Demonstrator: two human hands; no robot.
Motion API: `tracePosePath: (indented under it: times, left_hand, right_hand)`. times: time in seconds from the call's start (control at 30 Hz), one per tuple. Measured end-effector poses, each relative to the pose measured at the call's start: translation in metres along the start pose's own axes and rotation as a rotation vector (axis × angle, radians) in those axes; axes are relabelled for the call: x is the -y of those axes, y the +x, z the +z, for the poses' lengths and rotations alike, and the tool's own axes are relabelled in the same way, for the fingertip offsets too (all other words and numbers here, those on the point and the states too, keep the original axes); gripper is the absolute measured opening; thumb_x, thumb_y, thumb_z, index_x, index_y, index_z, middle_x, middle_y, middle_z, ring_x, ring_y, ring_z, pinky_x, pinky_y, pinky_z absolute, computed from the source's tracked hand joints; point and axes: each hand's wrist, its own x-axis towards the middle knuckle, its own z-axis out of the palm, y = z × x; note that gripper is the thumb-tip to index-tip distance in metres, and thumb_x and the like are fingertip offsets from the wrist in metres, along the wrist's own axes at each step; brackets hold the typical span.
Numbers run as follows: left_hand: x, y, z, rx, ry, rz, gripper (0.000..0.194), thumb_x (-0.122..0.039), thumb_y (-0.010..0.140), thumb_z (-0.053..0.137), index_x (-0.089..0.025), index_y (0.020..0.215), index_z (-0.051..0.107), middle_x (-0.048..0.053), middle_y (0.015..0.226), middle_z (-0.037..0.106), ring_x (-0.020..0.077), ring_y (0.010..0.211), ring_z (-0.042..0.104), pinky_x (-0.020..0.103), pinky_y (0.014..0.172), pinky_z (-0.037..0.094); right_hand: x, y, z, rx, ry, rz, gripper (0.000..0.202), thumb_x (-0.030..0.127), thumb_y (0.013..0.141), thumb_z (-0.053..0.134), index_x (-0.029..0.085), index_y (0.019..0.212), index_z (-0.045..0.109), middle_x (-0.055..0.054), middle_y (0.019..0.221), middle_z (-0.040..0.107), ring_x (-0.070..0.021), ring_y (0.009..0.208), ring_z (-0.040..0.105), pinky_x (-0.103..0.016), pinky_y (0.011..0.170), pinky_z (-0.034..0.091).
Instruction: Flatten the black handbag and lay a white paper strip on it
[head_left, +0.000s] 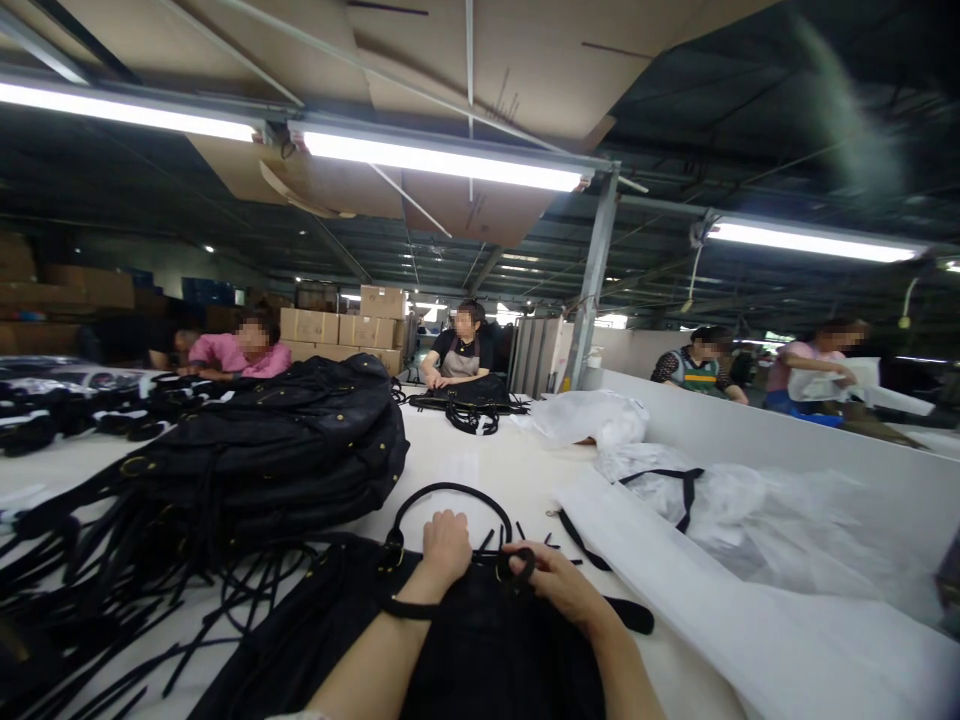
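Bag [517, 650], black, lies on the white table [457, 458] directly before the person. Right hand [553, 580] pinches a curled black piece [530, 563] at the top edge; left hand [448, 545] bends over that edge, its grip hidden. Caution: the far handle [454, 487] may catch the left hand on withdrawal. A loose pinch could release the curled piece.

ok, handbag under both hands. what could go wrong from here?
1. Loose black straps lie tangled left of the black handbag; they might snag if it's turned or lifted.
2. The stacked black handbags look soft and piled unevenly, so the pile could slump if bumped.
3. The white sheet lies near the right hand; an outward sweep may drag it.
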Motion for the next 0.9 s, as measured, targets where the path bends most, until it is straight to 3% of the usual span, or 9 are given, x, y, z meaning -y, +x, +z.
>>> tracePosePath:
  times: [0.07, 0.13, 0.3, 0.43, 0.53, 0.6, 0.67, 0.8, 0.9]
  left_hand:
    - [0.007, -0.003, -0.006, -0.046, 0.077, -0.048, 0.024, -0.027, 0.092, 0.061, -0.015, 0.113, 0.062, 0.01, 0.132, 0.055, 0.0288, 0.129, 0.044, 0.053, 0.107, 0.035]
    - [0.018, -0.003, -0.013, -0.091, 0.138, -0.147, 0.031, -0.026, 0.092, 0.062, -0.014, 0.119, 0.059, 0.012, 0.14, 0.048, 0.031, 0.132, 0.04, 0.053, 0.107, 0.035]
    - [0.039, 0.002, -0.024, -0.126, 0.167, -0.339, 0.036, -0.028, 0.095, 0.059, -0.014, 0.127, 0.053, 0.011, 0.119, 0.061, 0.0261, 0.106, 0.06, 0.047, 0.089, 0.051]
    - [0.04, 0.007, -0.022, -0.179, 0.098, -0.304, 0.029, -0.029, 0.096, 0.056, -0.015, 0.121, 0.057, 0.008, 0.111, 0.063, 0.0246, 0.106, 0.06, 0.046, 0.091, 0.05]
    - [0.041, 0.011, -0.023, -0.204, -0.005, -0.252, 0.022, -0.027, 0.095, 0.057, -0.014, 0.113, 0.06, 0.007, 0.107, 0.064, 0.0233, 0.103, 0.06, 0.046, 0.093, 0.047]
    - [0.042, 0.013, -0.026, -0.221, -0.104, -0.204, 0.014, -0.024, 0.094, 0.057, -0.015, 0.104, 0.062, 0.006, 0.105, 0.064, 0.0221, 0.102, 0.06, 0.044, 0.094, 0.046]
    - [0.043, 0.014, -0.031, -0.255, -0.225, -0.158, 0.009, -0.021, 0.095, 0.056, -0.015, 0.098, 0.062, 0.004, 0.102, 0.065, 0.02, 0.1, 0.06, 0.041, 0.092, 0.047]
    - [0.043, 0.008, -0.039, -0.357, -0.464, -0.128, 0.009, -0.016, 0.095, 0.052, -0.015, 0.095, 0.06, 0.002, 0.095, 0.066, 0.0173, 0.092, 0.062, 0.035, 0.086, 0.049]
    - [0.045, -0.002, -0.044, -0.419, -0.594, -0.113, 0.007, -0.016, 0.091, 0.054, -0.016, 0.088, 0.059, 0.001, 0.088, 0.066, 0.0175, 0.088, 0.063, 0.033, 0.082, 0.05]
  right_hand:
    - [-0.002, 0.007, 0.001, -0.204, -0.089, 0.039, 0.046, 0.059, 0.079, 0.049, 0.02, 0.086, 0.071, -0.004, 0.078, 0.07, -0.021, 0.066, 0.063, -0.031, 0.057, 0.046]
    - [-0.004, 0.014, 0.005, -0.315, -0.13, 0.081, 0.045, 0.059, 0.083, 0.041, 0.021, 0.077, 0.065, -0.003, 0.065, 0.064, -0.0195, 0.056, 0.059, -0.031, 0.052, 0.043]
    - [-0.008, 0.019, 0.026, -0.444, -0.284, 0.121, 0.033, 0.049, 0.086, 0.047, 0.024, 0.064, 0.049, -0.006, 0.069, 0.064, -0.0246, 0.072, 0.064, -0.036, 0.069, 0.046]
    - [-0.007, 0.015, 0.046, -0.457, -0.408, 0.193, 0.018, 0.039, 0.082, 0.056, 0.021, 0.082, 0.057, -0.014, 0.083, 0.068, -0.0366, 0.088, 0.065, -0.046, 0.075, 0.046]
    - [-0.001, 0.015, 0.054, -0.488, -0.472, 0.205, 0.042, 0.041, 0.083, 0.056, 0.016, 0.117, 0.053, -0.02, 0.105, 0.067, -0.0401, 0.099, 0.063, -0.05, 0.078, 0.048]
    - [0.006, 0.016, 0.056, -0.589, -0.55, 0.111, 0.069, 0.04, 0.08, 0.059, 0.016, 0.14, 0.035, -0.023, 0.13, 0.054, -0.04, 0.115, 0.057, -0.05, 0.087, 0.048]
    - [0.016, 0.018, 0.055, -0.7, -0.62, -0.062, 0.085, 0.037, 0.078, 0.062, 0.018, 0.149, 0.02, -0.022, 0.147, 0.038, -0.0386, 0.131, 0.044, -0.049, 0.1, 0.044]
    - [0.038, 0.022, 0.048, -0.789, -0.546, -0.377, 0.082, 0.036, 0.083, 0.054, 0.017, 0.151, 0.013, -0.018, 0.154, 0.028, -0.0342, 0.142, 0.029, -0.049, 0.112, 0.034]
    - [0.044, 0.026, 0.041, -0.804, -0.396, -0.428, 0.076, 0.034, 0.084, 0.047, 0.015, 0.151, 0.015, -0.017, 0.152, 0.031, -0.0321, 0.142, 0.029, -0.05, 0.113, 0.032]
